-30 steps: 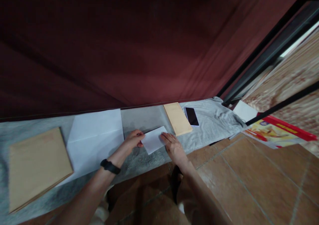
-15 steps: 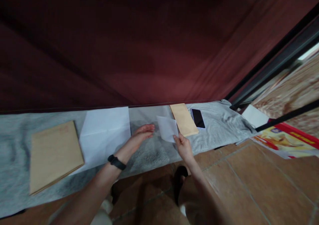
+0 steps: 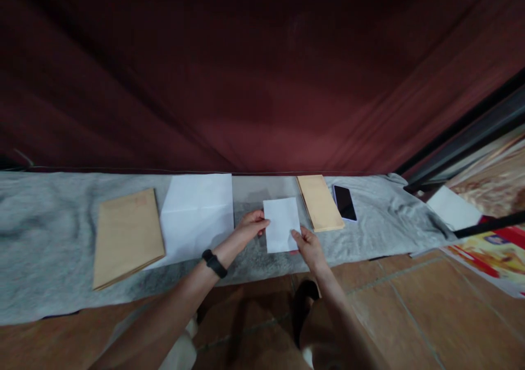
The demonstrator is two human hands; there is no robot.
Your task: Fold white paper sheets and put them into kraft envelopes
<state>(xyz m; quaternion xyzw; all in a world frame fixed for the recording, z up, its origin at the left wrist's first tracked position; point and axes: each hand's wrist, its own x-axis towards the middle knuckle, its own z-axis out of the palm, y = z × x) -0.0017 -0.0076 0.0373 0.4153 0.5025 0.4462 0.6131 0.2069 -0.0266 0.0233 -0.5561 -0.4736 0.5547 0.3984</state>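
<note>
Left hand [image 3: 251, 227] & right hand [image 3: 305, 242] pinch the folded white paper [image 3: 281, 224] by its side edges, mid grey cloth [image 3: 53, 233], near the floor's front edge. Looks thin, light, bendy; edge hold fits.

Folded white paper [image 3: 282, 224] was flat on the grey cloth [image 3: 49, 250] a second ago under both hands, then lifted by right hand [image 3: 307, 244] alone. Now both grip it again: left hand [image 3: 251, 227] back on its left edge, right at lower right corner. Camera view shifted right.
</note>
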